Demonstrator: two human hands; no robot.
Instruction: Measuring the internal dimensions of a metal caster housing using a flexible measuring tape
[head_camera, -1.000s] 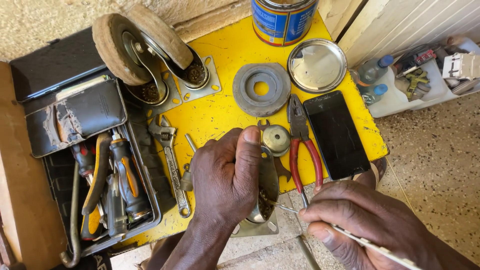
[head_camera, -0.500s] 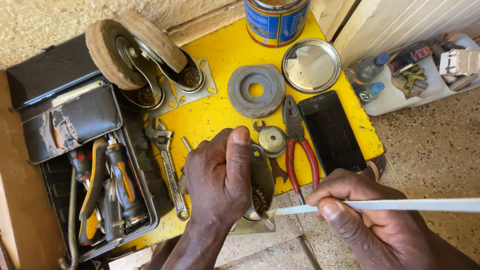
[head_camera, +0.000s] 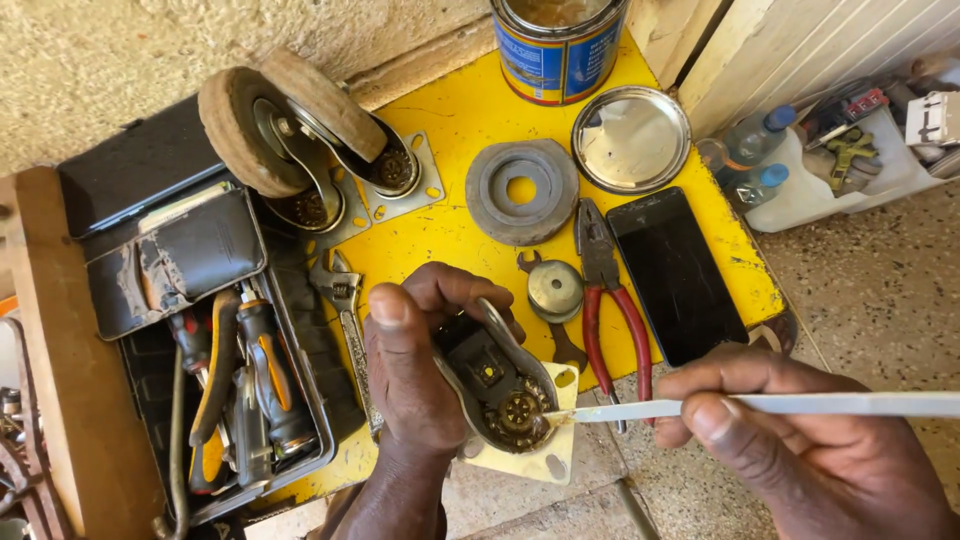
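Note:
My left hand (head_camera: 420, 380) grips a metal caster bracket (head_camera: 500, 385) with a pale base plate, held over the near edge of the yellow table (head_camera: 450, 230). A ring of bearing balls shows in the bracket's swivel seat. My right hand (head_camera: 800, 440) pinches a thin white strip (head_camera: 760, 405), its tip touching the bearing seat. The strip runs off to the right.
Two caster wheels (head_camera: 290, 130) lie at the back left beside an open black toolbox (head_camera: 200, 330) with screwdrivers. An adjustable wrench (head_camera: 350, 320), grey rubber ring (head_camera: 522, 190), metal cap (head_camera: 555, 290), red pliers (head_camera: 610, 300), black phone (head_camera: 680, 275), tin lid (head_camera: 630, 138) and blue tin (head_camera: 560, 45) are on the table.
My right hand has swung the white strip from pointing down-right to lying level, its tip now at the bearing seat. My left hand has turned the bracket so the bearing faces up.

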